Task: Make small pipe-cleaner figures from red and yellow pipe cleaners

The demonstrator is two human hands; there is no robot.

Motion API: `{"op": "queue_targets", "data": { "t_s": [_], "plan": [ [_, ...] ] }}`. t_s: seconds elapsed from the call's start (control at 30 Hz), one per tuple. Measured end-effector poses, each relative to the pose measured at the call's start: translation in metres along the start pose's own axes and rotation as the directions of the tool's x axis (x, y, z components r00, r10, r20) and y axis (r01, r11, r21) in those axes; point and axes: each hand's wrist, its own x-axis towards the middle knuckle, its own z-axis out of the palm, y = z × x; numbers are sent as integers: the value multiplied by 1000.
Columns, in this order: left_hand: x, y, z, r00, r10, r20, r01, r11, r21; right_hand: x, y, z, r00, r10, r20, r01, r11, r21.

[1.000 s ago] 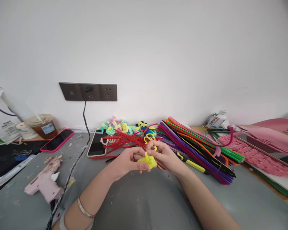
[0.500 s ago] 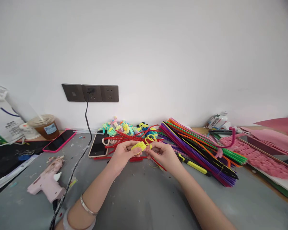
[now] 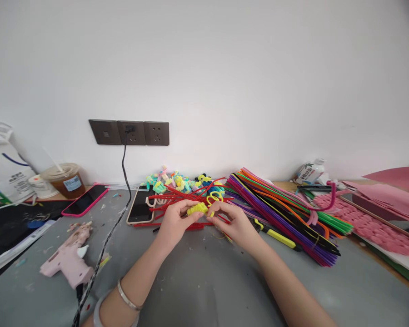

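yellow coiled piece (image 3: 197, 208) is sitting above the grey mat (image 3: 197, 290), between the two hands and in front of the red stems (image 3: 177, 196). left hand (image 3: 172, 222) is clamping on it, thumb on the near side, fingers behind. right hand (image 3: 233, 223) is holding its thumb and forefinger close together just beside the piece, at the lower end of the yellow loops (image 3: 214, 196); whether they are pinching the strand cannot be told, nor whether loops and piece are joining behind the fingers. handling, by judgement: piece is looking very light, fuzzy and soft outside, probably bendable with some spring; not slippery, hardly breakable, though hard squeezing would be flattening the coils. best hold: a gentle pinch across the middle of the coils, leaving the right end free; the loops are better taken near their lower end, since tugging could be distorting them. surroundings: red stems are lying crossed right behind the hands and could be snagging the loops. a phone (image 3: 141, 206) is lying left of them, small fuzzy figures (image 3: 180, 182) are crowding behind, a yellow-and-black cutter (image 3: 279, 237) and a bundle of coloured stems (image 3: 282, 211) are hemming in the right side. glue gun (image 3: 68, 263) and black cord (image 3: 104, 247) are lying well apart, to the left.
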Motion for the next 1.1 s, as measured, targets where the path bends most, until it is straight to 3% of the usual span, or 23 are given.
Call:
{"op": "queue_targets", "data": {
  "t_s": [0.23,0.33,0.47,0.6,0.77,1.0,1.1],
  "plan": [
    [0,-1,1,997,70,11,-71,993,98,-3,-4,-5,996,7,87,-3,999,-46],
    [-1,0,1,995,96,10,-96,976,196,-3,-4,-8,993,-39,108,48,996,-78],
    [-2,3,0,984,88,156,-131,946,297,-2,-5,-10,991,-68,112,73,997,-40],
    [-3,7,-2,968,51,244,-128,941,313,-3,-6,-12,982,49,182,-65,994,83],
    [-6,11,-2,955,22,295,-79,980,184,-3,-5,-11,943,207,261,-277,923,269],
    [-6,10,1,971,138,194,-183,955,234,-1,-10,-2,901,339,271,-429,788,442],
    [-5,9,1,954,262,146,-292,923,251,0,-13,4,920,300,252,-389,783,486]
  ]
}}
